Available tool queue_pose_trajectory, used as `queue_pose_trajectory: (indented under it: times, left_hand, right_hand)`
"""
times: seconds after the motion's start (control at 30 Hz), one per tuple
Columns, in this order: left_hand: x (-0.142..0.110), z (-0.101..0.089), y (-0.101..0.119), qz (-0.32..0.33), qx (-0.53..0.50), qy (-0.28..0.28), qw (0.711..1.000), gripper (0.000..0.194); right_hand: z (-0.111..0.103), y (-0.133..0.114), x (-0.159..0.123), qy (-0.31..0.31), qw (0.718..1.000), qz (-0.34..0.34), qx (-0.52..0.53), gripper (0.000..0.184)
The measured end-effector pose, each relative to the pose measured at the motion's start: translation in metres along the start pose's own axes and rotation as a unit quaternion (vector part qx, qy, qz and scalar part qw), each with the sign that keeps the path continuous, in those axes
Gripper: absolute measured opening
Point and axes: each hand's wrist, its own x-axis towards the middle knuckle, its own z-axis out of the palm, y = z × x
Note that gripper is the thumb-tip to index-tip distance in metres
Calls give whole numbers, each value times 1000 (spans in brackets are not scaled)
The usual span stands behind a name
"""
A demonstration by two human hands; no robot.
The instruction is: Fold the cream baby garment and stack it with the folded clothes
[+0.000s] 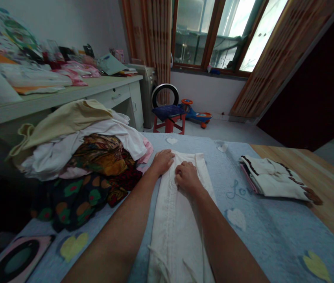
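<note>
A pair of white trousers (172, 220) lies lengthwise in a narrow folded strip in front of me, with thin drawstring ends loose at the near end. At the far left corner my left hand (163, 162) grips the edge of the cloth, fingers bent over it. My right hand (187, 175) is a little nearer and to the right, its fingers curled and pinching the fabric on top. The fingertips are partly hidden by the hands. Underneath is a light blue blanket (226, 243) with heart patterns.
Left of my arms is a heap of unfolded clothes (96, 153). A folded stack of clothes (275, 179) sits at the right by bare wooden board (308, 161). Beyond the blanket stands a red stool (169, 125); a cluttered desk (107, 84) runs along the left.
</note>
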Motion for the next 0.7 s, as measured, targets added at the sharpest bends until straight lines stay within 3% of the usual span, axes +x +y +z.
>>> queue_pose_trajectory:
  times: [0.17, 0.47, 0.7]
  left_hand:
    - [3, -4, 2, -5, -35, 49, 998, 23]
    - [4, -4, 3, 6, -104, 5, 995, 23]
    - [4, -6, 2, 10, -126, -13, 992, 28]
  right_hand:
    - [1, -3, -1, 9, 1000, 3, 14, 15]
    - [0, -6, -4, -6, 1000, 9, 12, 22]
    - [1, -13, -1, -19, 1000, -10, -13, 11]
